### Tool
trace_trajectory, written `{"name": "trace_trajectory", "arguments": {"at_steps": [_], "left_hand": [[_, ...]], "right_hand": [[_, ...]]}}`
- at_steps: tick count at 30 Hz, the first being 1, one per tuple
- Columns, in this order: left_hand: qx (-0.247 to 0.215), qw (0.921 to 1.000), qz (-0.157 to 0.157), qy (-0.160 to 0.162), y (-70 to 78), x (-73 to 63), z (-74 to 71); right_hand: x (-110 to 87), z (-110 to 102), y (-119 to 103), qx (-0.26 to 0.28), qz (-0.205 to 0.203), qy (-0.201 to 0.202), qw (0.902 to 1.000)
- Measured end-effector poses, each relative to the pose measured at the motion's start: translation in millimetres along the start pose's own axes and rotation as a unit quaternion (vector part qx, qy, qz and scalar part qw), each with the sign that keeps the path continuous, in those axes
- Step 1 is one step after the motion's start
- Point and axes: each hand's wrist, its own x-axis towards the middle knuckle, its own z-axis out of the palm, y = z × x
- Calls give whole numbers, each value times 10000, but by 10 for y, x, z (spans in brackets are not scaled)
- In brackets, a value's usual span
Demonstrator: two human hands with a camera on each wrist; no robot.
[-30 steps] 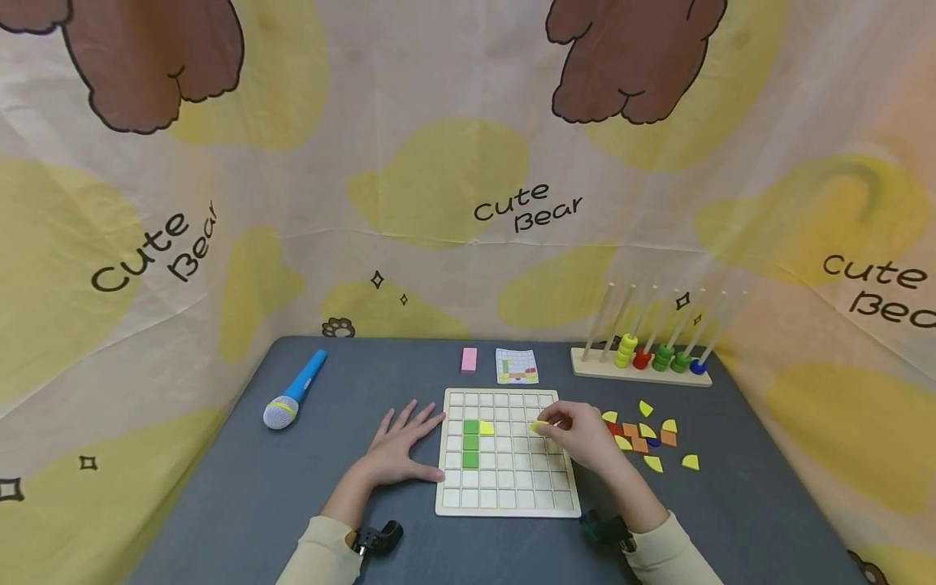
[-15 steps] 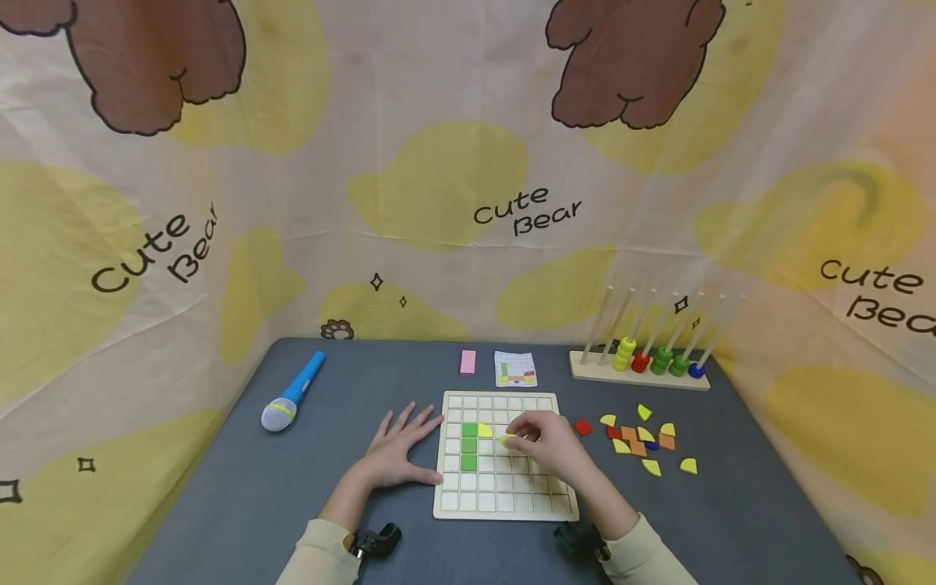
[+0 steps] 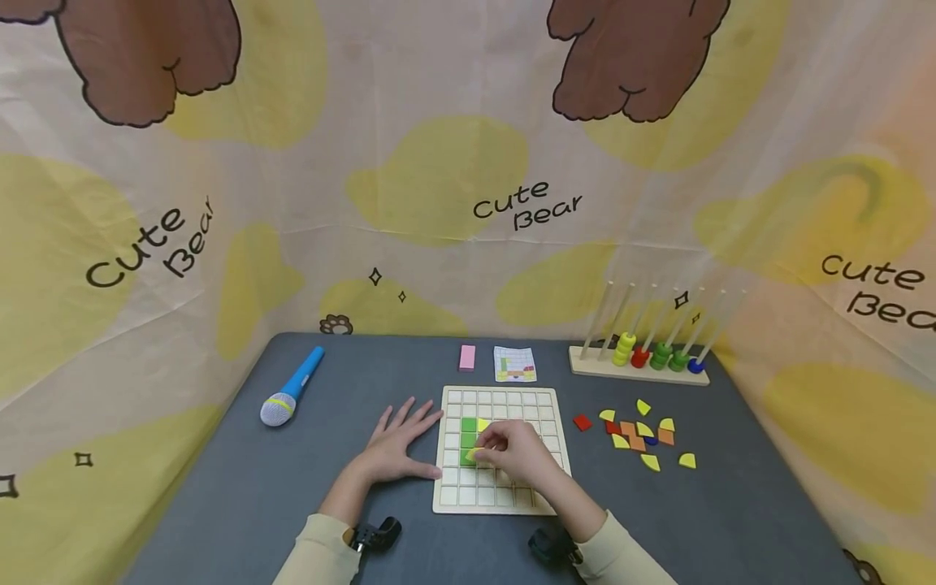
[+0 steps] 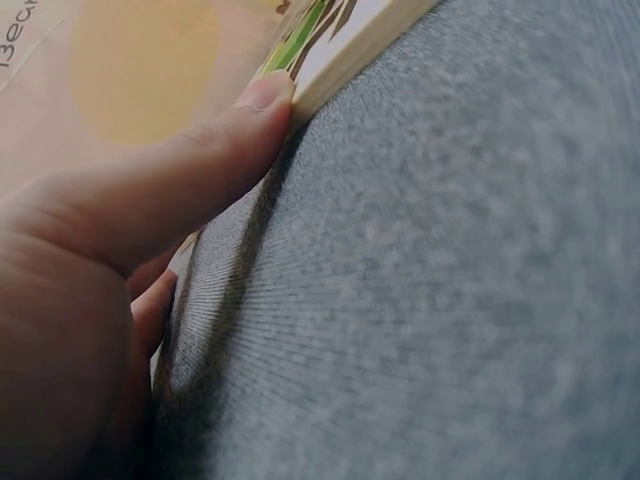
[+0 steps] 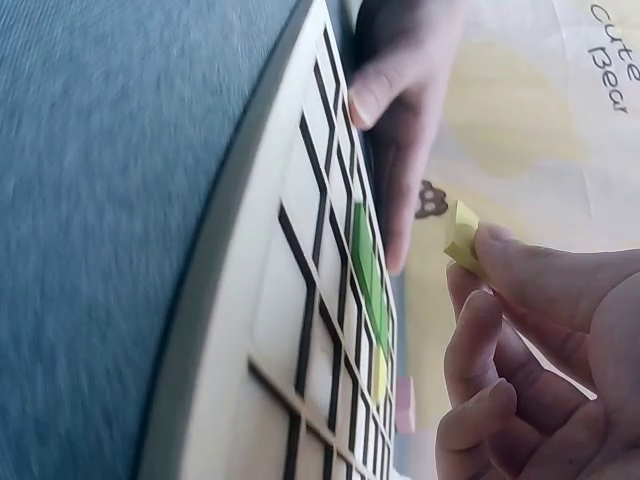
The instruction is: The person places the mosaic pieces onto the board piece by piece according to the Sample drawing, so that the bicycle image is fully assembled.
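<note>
Fingers point(image 5: 475, 325) of the right hand point(image 3: 517, 452) pinch a flat yellow piece point(image 5: 461, 238) above the cream gridded wooden board point(image 3: 468, 495), near the lowest green square tile point(image 3: 464, 461), left hand point(image 3: 391, 451) spread at left edge.

Creased pale backdrop point(image 3: 431, 49), yellow blotches point(image 3: 453, 179), brown bears point(image 3: 643, 57), black lettering point(image 3: 526, 206); grey tabletop point(image 3: 731, 512).

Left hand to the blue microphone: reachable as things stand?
Probably yes: the left hand holds nothing, its fingers spread and thumb touching the edge of the board, and nothing visible stands between it and the blue microphone.
</note>
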Motion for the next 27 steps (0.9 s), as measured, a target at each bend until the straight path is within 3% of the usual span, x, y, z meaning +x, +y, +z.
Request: {"name": "trace_trajectory", "arguments": {"at_steps": [14, 27], "left_hand": [[7, 10000, 30, -52, -46, 3, 19], [-25, 10000, 13, -33, -28, 2, 2]], "right_hand": [[24, 298, -113, -252, -136, -321, 9991], [51, 392, -155, -779, -239, -291, 9963]]}}
